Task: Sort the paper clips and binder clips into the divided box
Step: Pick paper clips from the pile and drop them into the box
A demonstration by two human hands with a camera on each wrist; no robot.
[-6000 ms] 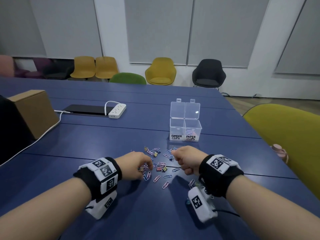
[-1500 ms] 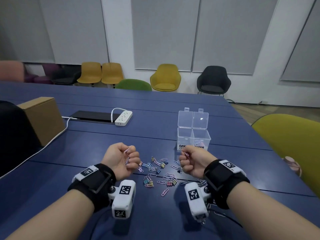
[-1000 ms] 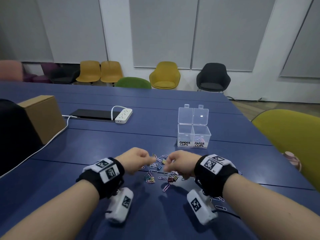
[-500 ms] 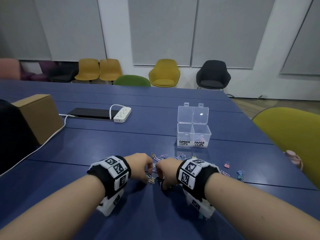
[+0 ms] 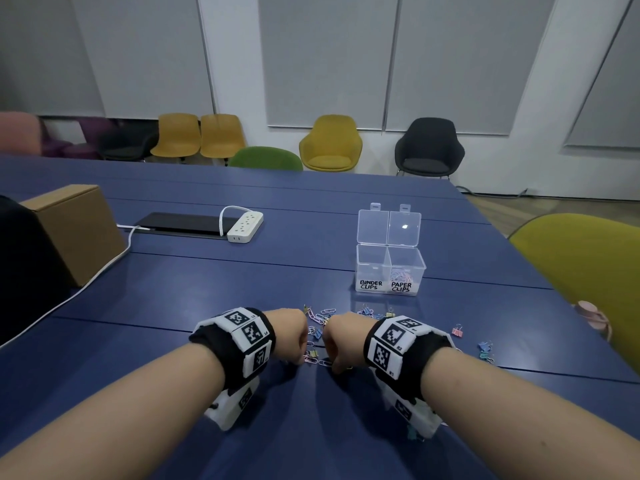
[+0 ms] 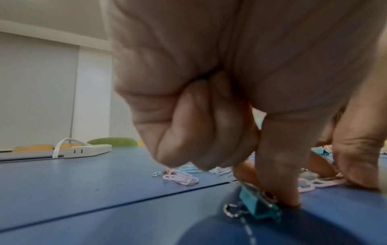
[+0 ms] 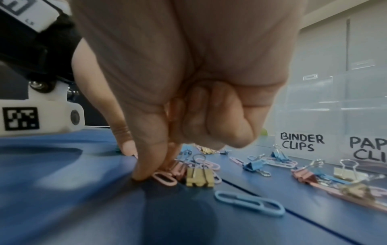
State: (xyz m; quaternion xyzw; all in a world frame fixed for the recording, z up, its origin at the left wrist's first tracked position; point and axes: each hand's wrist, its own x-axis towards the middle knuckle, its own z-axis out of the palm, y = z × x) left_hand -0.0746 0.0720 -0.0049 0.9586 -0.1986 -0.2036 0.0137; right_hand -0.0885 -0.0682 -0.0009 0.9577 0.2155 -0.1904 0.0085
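Note:
The clear divided box (image 5: 389,268) stands open past the pile, labelled BINDER CLIPS on the left and PAPER CLIPS on the right; only the right compartment shows clips. Coloured paper clips and binder clips (image 5: 323,317) lie scattered before it. Both hands are knuckles-up on the pile, almost touching. My left hand (image 5: 298,351) has its outer fingers curled and two fingertips pinching a teal binder clip (image 6: 257,207). On my right hand (image 5: 332,355), thumb and forefinger (image 7: 144,170) pinch at a pink paper clip (image 7: 165,179). A gold binder clip (image 7: 200,178) and a blue paper clip (image 7: 249,203) lie beside it.
A pink binder clip (image 5: 457,331) and blue ones (image 5: 485,348) lie to the right. At the back left are a cardboard box (image 5: 76,230), a black flat device (image 5: 183,223) and a white power strip (image 5: 245,227) with its cord. A yellow-green chair (image 5: 588,271) stands at the table's right edge.
Both hands were raised as fists with paper clips showing 1.5 s ago. They have since come down onto the pile and moved close together. The last half second shows little movement.

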